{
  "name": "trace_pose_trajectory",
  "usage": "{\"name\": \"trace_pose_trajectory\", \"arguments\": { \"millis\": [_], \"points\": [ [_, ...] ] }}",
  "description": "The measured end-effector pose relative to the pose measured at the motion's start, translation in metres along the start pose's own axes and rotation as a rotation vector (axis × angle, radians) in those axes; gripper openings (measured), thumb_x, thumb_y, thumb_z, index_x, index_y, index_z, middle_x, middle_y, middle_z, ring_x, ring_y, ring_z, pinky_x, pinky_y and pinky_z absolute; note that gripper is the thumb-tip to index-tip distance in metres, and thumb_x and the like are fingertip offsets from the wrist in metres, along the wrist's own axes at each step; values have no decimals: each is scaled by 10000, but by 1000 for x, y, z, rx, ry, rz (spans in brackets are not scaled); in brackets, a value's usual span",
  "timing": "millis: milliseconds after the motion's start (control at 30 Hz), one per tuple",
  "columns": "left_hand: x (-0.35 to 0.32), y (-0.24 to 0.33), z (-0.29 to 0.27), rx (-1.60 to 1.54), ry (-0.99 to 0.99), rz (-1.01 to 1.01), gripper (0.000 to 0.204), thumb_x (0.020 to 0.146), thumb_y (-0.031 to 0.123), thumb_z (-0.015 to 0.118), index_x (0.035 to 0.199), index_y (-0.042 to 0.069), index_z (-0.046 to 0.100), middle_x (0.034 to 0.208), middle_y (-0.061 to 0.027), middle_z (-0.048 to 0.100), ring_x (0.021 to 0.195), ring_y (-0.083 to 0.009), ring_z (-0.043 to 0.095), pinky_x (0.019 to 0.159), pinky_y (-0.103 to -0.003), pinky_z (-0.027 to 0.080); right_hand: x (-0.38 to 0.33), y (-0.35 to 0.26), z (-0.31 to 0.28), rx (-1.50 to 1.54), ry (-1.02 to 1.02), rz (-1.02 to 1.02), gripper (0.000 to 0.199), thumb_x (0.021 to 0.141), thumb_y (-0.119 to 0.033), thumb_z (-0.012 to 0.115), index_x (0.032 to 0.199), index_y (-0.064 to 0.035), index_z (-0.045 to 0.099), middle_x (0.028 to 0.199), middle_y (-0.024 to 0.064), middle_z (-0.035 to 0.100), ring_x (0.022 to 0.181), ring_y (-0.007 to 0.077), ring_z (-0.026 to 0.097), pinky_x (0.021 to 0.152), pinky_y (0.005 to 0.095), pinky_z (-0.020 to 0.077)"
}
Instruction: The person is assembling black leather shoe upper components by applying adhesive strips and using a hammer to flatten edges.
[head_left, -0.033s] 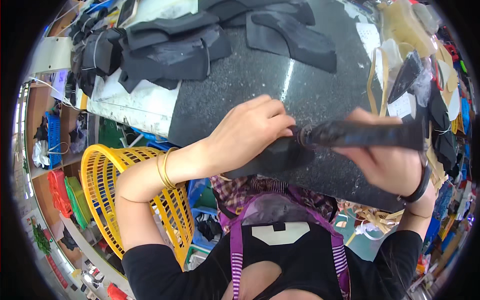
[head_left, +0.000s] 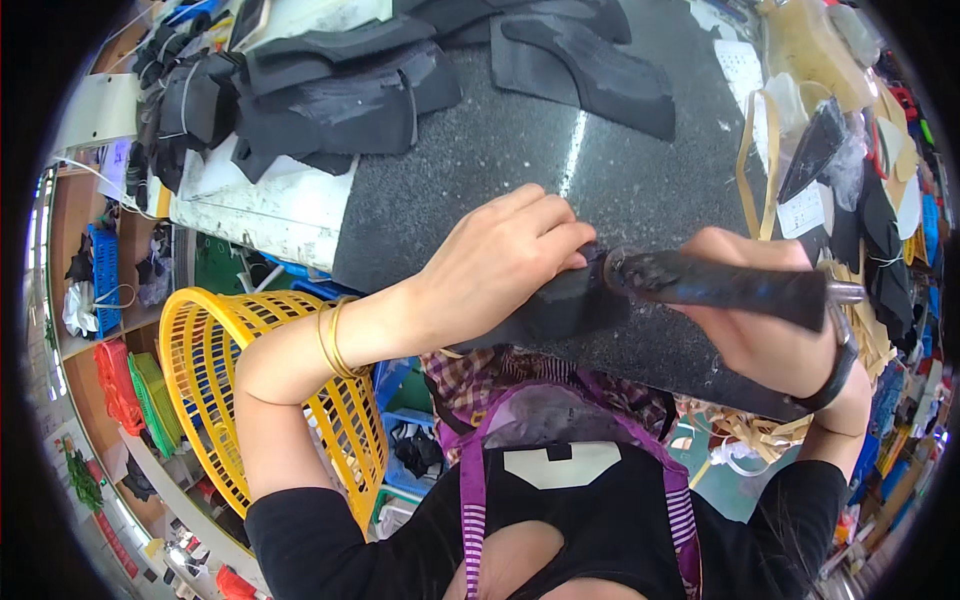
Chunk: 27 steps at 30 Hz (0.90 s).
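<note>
My left hand (head_left: 505,262) is bent over a black flat piece (head_left: 565,310) at the table's near edge. Its thumb and fingertips are pinched together there, pressing on or holding the piece. My right hand (head_left: 765,310) is closed around a dark tool (head_left: 720,280) that looks like a hammer. The tool has a black wrapped shaft and a bare metal tip at its right end. Its rounded left end lies close to my left fingertips, over the black piece. Part of the right hand's grip is hidden behind the shaft.
Black cut pieces (head_left: 330,110) lie stacked at the far left of the dark tabletop (head_left: 480,150), with another pair (head_left: 590,75) at the far middle. A yellow basket (head_left: 190,330) stands left of my arm. Straps and plastic scraps (head_left: 810,150) crowd the right side.
The tool was blurred by motion and now shows sharply. Its right end has dipped slightly and the metal tip shows. My left hand has hardly moved.
</note>
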<state>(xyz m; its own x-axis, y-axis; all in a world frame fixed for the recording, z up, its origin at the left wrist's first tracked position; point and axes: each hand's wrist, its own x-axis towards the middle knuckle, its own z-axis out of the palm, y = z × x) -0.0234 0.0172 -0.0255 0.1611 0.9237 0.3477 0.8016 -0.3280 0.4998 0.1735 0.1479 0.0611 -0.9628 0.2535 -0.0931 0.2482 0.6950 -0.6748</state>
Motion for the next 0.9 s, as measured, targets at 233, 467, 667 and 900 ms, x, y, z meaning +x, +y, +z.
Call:
{"name": "trace_pose_trajectory", "arguments": {
  "millis": [233, 467, 667, 900],
  "points": [
    [-14, -6, 6, -25, 44, 85, 305, 675, 66, 656, 974, 7, 646, 943, -91, 619, 799, -240, 602, 643, -318, 515, 1, 6, 11, -120, -9, 50, 122, 795, -49, 623, 844, -42, 510, 667, 133, 479, 594, 337, 554, 505, 372, 421],
    [-11, 9, 3, 91, -81, 108, 357, 643, 60, 626, 992, -14, 638, 942, -100, 596, 804, -257, 592, 643, -335, 519, 16, -8, 3, -247, -109, 131, 156, 741, -41, 665, 843, -32, 548, 732, 133, 569, 696, 345, 590, 590, 380, 440],
    [-23, 3, -7, -47, -59, 29, 347, 641, 51, 628, 981, -22, 633, 965, -108, 587, 832, -279, 583, 675, -333, 513, 21, -1, -3, -201, -100, 183, 184, 713, -38, 641, 875, -46, 555, 764, 133, 571, 686, 348, 579, 615, 384, 436],
    [-26, 16, -6, 58, -126, 48, 271, 613, 60, 660, 863, -38, 620, 964, -120, 578, 856, -274, 577, 664, -338, 513, 31, -20, 7, -415, 25, 108, 132, 740, -78, 623, 855, -42, 567, 738, 124, 575, 683, 341, 582, 597, 362, 435]
  ]
}}
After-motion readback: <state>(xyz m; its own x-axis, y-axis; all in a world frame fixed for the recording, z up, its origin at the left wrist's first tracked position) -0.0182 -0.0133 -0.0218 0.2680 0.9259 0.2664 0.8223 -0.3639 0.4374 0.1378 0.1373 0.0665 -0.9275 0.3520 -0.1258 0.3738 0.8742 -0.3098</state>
